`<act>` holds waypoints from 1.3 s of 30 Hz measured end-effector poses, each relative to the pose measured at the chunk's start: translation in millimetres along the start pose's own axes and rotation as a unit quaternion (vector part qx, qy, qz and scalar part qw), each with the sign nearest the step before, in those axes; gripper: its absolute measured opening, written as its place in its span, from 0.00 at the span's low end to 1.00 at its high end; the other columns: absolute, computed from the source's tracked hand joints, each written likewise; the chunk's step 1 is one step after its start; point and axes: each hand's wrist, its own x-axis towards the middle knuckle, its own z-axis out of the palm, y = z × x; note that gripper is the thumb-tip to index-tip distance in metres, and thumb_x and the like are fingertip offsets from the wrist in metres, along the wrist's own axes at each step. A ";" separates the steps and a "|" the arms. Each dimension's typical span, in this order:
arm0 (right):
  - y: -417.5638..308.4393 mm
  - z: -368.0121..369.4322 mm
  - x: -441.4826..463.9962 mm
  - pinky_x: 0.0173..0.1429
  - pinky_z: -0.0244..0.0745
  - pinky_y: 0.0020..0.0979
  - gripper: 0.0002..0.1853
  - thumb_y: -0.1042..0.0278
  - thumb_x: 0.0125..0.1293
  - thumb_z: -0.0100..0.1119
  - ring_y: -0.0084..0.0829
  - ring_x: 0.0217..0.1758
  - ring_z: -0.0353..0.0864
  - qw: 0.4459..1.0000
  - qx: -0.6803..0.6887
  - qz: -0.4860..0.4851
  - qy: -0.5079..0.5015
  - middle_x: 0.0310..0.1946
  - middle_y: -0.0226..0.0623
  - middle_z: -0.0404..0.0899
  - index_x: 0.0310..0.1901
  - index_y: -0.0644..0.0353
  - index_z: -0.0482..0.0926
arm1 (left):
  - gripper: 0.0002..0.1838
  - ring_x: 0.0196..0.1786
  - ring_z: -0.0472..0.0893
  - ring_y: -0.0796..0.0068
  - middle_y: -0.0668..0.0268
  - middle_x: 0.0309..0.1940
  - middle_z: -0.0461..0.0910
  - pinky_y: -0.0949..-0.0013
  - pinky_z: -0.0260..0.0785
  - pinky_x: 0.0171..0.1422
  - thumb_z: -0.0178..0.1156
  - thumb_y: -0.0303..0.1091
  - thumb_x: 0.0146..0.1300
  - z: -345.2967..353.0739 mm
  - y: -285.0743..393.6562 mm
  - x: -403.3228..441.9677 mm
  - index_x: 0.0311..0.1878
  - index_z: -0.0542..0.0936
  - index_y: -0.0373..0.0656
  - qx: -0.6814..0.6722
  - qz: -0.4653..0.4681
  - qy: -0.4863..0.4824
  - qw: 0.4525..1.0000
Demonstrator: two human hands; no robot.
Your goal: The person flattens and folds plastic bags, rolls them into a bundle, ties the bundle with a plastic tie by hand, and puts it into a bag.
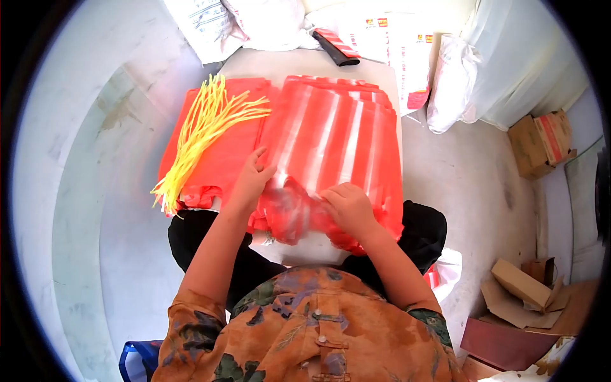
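A stack of red-and-white striped sheets [353, 127] lies on the table, its near edge bunched and blurred by motion. My right hand [349, 207] is closed on that near edge, fingers curled on the striped material. Over the left side of the stack, my left hand [253, 177] has its fingers apart and shows nothing in its grip. Plain red folded material [245, 137] lies to the left of the stripes. Across it rests a loose bundle of yellow strips [203, 130].
At the table's far edge [267, 63] lies a black-and-striped roll [337, 48]. White sacks [267, 22] stand behind it, with a white wrapped bundle [453, 83] to their right. Cardboard boxes [541, 145] and opened cartons [522, 286] sit on the right-hand floor.
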 end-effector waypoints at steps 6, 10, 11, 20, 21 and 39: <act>-16.7 4.1 -4.6 0.55 0.79 0.41 0.20 0.77 0.52 0.66 0.43 0.50 0.82 0.999 -0.014 -0.024 -0.045 0.47 0.37 0.83 0.49 0.59 0.82 | 0.40 0.40 0.74 0.81 0.67 0.40 0.77 0.75 0.69 0.46 0.67 0.35 0.71 -13.1 -14.9 -41.1 0.83 0.62 0.49 0.122 -0.017 0.004 0.992; -13.7 6.1 -6.1 0.58 0.77 0.43 0.15 0.74 0.58 0.61 0.43 0.53 0.81 0.996 -0.027 -0.055 -0.060 0.49 0.39 0.82 0.48 0.60 0.82 | 0.40 0.38 0.73 0.82 0.70 0.35 0.76 0.74 0.68 0.43 0.66 0.34 0.72 -13.8 -15.3 -53.0 0.83 0.61 0.48 0.160 0.003 -0.009 0.987; -13.2 6.5 -5.3 0.59 0.77 0.43 0.15 0.74 0.58 0.61 0.43 0.53 0.81 0.996 -0.030 -0.066 -0.060 0.49 0.39 0.82 0.48 0.60 0.82 | 0.40 0.37 0.75 0.80 0.68 0.35 0.78 0.72 0.69 0.43 0.65 0.34 0.70 -16.4 -19.6 -52.3 0.83 0.62 0.47 0.181 0.007 -0.002 0.983; -10.9 13.4 -9.6 0.63 0.76 0.43 0.14 0.73 0.57 0.62 0.43 0.58 0.81 0.996 -0.026 -0.074 -0.054 0.52 0.39 0.84 0.47 0.62 0.84 | 0.40 0.33 0.80 0.76 0.63 0.33 0.81 0.69 0.73 0.40 0.64 0.30 0.65 -26.6 -35.1 -58.1 0.81 0.63 0.44 0.209 0.024 0.015 0.978; -10.4 13.6 -9.8 0.64 0.76 0.43 0.15 0.73 0.58 0.62 0.43 0.58 0.81 0.995 -0.025 -0.074 -0.056 0.53 0.39 0.84 0.48 0.62 0.84 | 0.41 0.34 0.80 0.77 0.63 0.33 0.82 0.69 0.73 0.41 0.64 0.29 0.65 -26.5 -32.3 -61.9 0.81 0.63 0.44 0.215 0.029 0.015 0.976; -8.0 18.4 -12.3 0.62 0.78 0.44 0.18 0.73 0.56 0.62 0.45 0.60 0.80 0.994 -0.028 -0.097 -0.051 0.58 0.43 0.82 0.50 0.64 0.83 | 0.45 0.38 0.80 0.78 0.63 0.38 0.83 0.71 0.74 0.44 0.65 0.23 0.66 -32.6 -53.7 -95.0 0.84 0.57 0.46 0.146 -0.010 0.012 0.989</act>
